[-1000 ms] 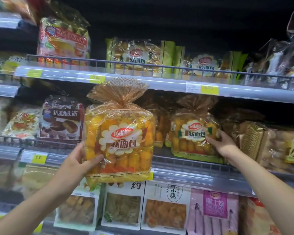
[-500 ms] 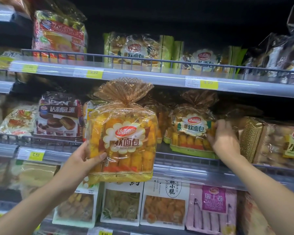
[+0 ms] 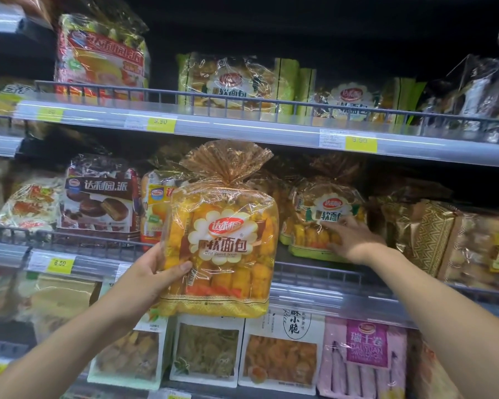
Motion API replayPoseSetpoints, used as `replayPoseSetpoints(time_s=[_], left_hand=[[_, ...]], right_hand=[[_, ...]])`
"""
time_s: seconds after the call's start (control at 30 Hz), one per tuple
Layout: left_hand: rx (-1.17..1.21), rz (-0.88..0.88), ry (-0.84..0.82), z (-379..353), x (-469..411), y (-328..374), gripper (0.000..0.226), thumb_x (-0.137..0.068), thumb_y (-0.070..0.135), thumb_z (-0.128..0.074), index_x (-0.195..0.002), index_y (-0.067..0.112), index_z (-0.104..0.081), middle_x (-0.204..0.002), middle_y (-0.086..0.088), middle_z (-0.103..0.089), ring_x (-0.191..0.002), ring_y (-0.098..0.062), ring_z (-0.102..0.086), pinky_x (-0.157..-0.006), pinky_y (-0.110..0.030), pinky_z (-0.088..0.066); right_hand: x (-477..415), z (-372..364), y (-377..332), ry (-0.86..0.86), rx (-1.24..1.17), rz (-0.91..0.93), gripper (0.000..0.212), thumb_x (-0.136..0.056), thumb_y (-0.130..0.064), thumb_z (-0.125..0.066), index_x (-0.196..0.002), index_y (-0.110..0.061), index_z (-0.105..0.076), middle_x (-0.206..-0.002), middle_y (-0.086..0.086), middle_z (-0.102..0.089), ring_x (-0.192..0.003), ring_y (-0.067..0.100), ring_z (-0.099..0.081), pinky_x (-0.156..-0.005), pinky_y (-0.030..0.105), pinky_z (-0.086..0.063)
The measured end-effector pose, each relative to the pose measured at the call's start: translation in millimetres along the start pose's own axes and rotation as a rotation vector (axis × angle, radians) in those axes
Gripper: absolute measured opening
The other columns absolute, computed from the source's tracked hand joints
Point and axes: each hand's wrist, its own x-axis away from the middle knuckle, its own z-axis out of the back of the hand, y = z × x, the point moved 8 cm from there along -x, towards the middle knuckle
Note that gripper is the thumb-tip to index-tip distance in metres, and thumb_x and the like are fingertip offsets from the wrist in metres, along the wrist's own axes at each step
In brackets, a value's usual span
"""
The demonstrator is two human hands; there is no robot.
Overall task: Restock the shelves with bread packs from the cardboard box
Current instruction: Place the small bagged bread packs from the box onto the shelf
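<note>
We start with the middle shelf (image 3: pixel 323 295). Its front edge has a gap between the yellow pack at the left and the green-trimmed bread pack (image 3: pixel 323 214) further right. The new bread pack (image 3: pixel 222 243) is upright in front of that gap, off the shelf, with its bottom below the front rail. Over the last second it has drifted right, so its right edge now nearly meets the shelved pack.

The bigger change is our right hand (image 3: pixel 352 237). A second ago it cupped the right side of the shelved pack. Now it lies across the lower front of that pack, fingers fairly straight and spread against the wrapper, pressing and not gripping. We read that as squaring the pack up or nudging it back to clear room.

Our left hand (image 3: pixel 153 272) grasps the new pack at its lower left, thumb across the front and fingers behind.

We judge the placement to be close: the pack needs lifting over the rail and sliding into the gap. The cardboard box is out of view.
</note>
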Motion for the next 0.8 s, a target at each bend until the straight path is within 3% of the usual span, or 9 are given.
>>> replayPoseSetpoints(time_s=[0.13, 0.23, 0.33, 0.43, 0.5, 0.57, 0.7, 0.8], left_hand=[[-0.004, 0.018, -0.025, -9, 1, 4, 0.067, -0.077, 0.041, -0.086, -0.136, 0.032, -0.056, -0.130, 0.003, -0.070, -0.117, -0.022, -0.069, -0.100, -0.050, -0.051], [-0.007, 0.096, -0.036, -13, -4, 6, 0.059, -0.080, 0.035, -0.084, -0.133, 0.029, -0.059, -0.127, 0.000, -0.072, -0.116, -0.024, -0.069, -0.094, -0.051, -0.054], [0.086, 0.214, -0.096, -25, -12, 2, 0.065, -0.075, 0.032, -0.089, -0.132, 0.019, -0.062, -0.128, -0.013, -0.070, -0.118, -0.035, -0.067, -0.102, -0.064, -0.048], [0.122, 0.280, -0.104, -42, -22, 7, 0.043, -0.088, 0.021, -0.072, -0.129, 0.012, -0.065, -0.129, -0.019, -0.068, -0.122, -0.040, -0.063, -0.106, -0.069, -0.041], [0.112, 0.301, -0.113, -53, -30, 12, 0.043, -0.088, 0.024, -0.073, -0.129, 0.012, -0.065, -0.128, -0.017, -0.069, -0.121, -0.038, -0.064, -0.104, -0.066, -0.045], [0.095, 0.315, -0.105, -61, -40, 18, 0.045, -0.086, 0.027, -0.074, -0.128, 0.011, -0.065, -0.123, -0.016, -0.072, -0.114, -0.036, -0.068, -0.096, -0.059, -0.053], [0.021, 0.312, -0.042, -77, -63, 32, 0.050, -0.087, 0.033, -0.076, -0.125, 0.002, -0.064, -0.111, -0.019, -0.075, -0.100, -0.034, -0.074, -0.087, -0.056, -0.060], [-0.135, 0.266, 0.056, -74, -86, 40, 0.066, -0.081, 0.051, -0.079, -0.127, 0.007, -0.061, -0.102, -0.012, -0.079, -0.090, -0.030, -0.077, -0.079, -0.050, -0.062]], right_hand=[[3, 2, -1, -0.045, -0.043, -0.037, 0.071, -0.093, -0.058, -0.055, -0.153, -0.055, -0.018, -0.168, -0.003, -0.011, -0.152, 0.033, -0.018, -0.116, 0.062, -0.030], [21, 21, -11, 0.063, -0.022, -0.050, 0.067, -0.093, -0.054, -0.055, -0.153, -0.045, -0.026, -0.163, 0.005, -0.028, -0.144, 0.032, -0.036, -0.111, 0.053, -0.038], [50, 47, -42, 0.247, -0.096, 0.069, 0.047, -0.097, -0.052, -0.050, -0.140, -0.033, -0.052, -0.133, 0.004, -0.063, -0.116, 0.026, -0.061, -0.091, 0.039, -0.053], [74, 48, -65, 0.141, -0.527, 0.133, 0.049, -0.099, -0.062, -0.042, -0.112, -0.025, -0.072, -0.102, -0.007, -0.076, -0.090, 0.019, -0.071, -0.078, 0.033, -0.055], [87, 40, -76, -0.058, -0.797, 0.098, 0.055, -0.097, -0.070, -0.036, -0.112, -0.028, -0.068, -0.095, -0.005, -0.078, -0.065, 0.015, -0.067, -0.060, 0.028, -0.047], [94, 31, -80, -0.167, -0.969, 0.038, 0.060, -0.089, -0.080, -0.037, -0.119, -0.034, -0.062, -0.106, -0.001, -0.075, -0.054, 0.011, -0.056, -0.053, 0.025, -0.038], [86, 23, -73, -0.204, -1.149, -0.007, 0.067, -0.078, -0.080, -0.059, -0.123, -0.030, -0.060, -0.117, 0.008, -0.073, -0.061, 0.011, -0.050, -0.054, 0.026, -0.031], [72, 20, -68, -0.162, -1.198, -0.073, 0.063, -0.077, -0.068, -0.070, -0.122, -0.024, -0.062, -0.099, 0.002, -0.071, -0.065, 0.011, -0.048, -0.051, 0.023, -0.031]])
